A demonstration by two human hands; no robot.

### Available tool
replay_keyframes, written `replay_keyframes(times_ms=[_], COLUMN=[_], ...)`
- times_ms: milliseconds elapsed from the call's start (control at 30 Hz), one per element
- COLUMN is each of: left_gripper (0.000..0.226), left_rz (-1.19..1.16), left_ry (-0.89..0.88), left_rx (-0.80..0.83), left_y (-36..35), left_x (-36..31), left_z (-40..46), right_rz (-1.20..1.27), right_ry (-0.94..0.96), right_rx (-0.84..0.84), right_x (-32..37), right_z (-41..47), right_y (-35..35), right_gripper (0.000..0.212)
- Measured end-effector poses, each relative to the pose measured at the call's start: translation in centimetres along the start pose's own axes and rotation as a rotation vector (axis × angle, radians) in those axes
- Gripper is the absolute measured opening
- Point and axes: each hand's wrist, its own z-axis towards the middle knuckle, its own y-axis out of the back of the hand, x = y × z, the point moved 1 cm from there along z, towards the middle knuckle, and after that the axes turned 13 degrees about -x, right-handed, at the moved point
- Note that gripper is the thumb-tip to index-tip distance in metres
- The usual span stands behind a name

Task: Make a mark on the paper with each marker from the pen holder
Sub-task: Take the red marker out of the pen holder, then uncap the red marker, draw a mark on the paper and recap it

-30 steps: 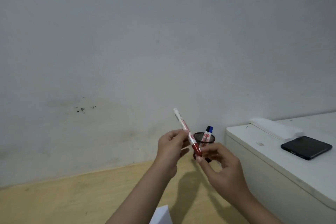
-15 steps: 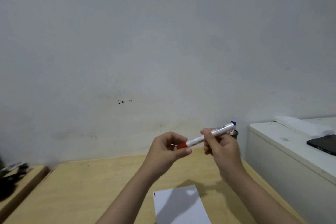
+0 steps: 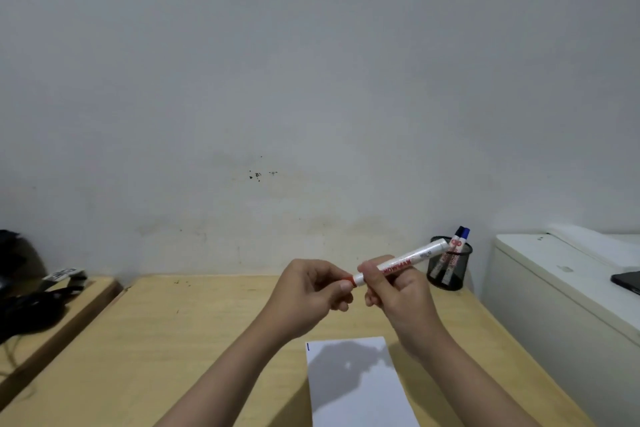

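A white marker with red lettering is held level above the wooden table. My right hand grips its barrel. My left hand pinches the red cap at its left end, which is mostly hidden by the fingers. A white sheet of paper lies below my hands, with a short blue mark at its top left corner. A black mesh pen holder stands against the wall to the right, holding a blue-capped marker.
A white cabinet stands at the right with a dark phone on top. Black gear with cables lies on a lower wooden ledge at the left. The grey wall runs along the table's far edge.
The view has dropped and shifted, showing more table and paper. The marker went from tilted upright to nearly level; my left hand moved onto the red cap, my right onto the barrel.
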Motion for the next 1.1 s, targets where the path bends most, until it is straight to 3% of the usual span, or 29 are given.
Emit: replay_keyframes(times_ms=[133,267,433,667,900,1100], left_gripper=[0.023,0.018,0.012,0.018,0.025,0.032], left_rz=[-0.025,-0.023,0.286,0.556,0.491,0.386], left_ry=[0.085,0.147,0.137,0.169,0.274,0.269], left_rx=[0.065,-0.001,-0.112,-0.01,-0.046,-0.124], left_y=[1.0,2.6,3.4,1.8,1.5,2.5], left_x=[1.0,2.8,6.0,11.8,16.2,16.1], left_z=[0.2,1.5,3.5,5.0,4.4,3.2], right_rz=[0.046,0.039,-0.003,-0.032,-0.041,-0.05], right_ry=[0.035,0.014,-0.001,-0.075,-0.185,-0.272], right_rx=[0.11,0.045,-0.008,-0.015,-0.024,-0.051], right_x=[0.0,-0.7,-2.3,-5.0,-7.2,-8.2], right_z=[-0.2,0.4,0.1,-0.5,-1.1,-1.4], right_y=[-0.2,0.6,1.3,1.9,2.7,1.6], right_gripper=[0.022,0.008,0.011,0.007,0.006,0.009])
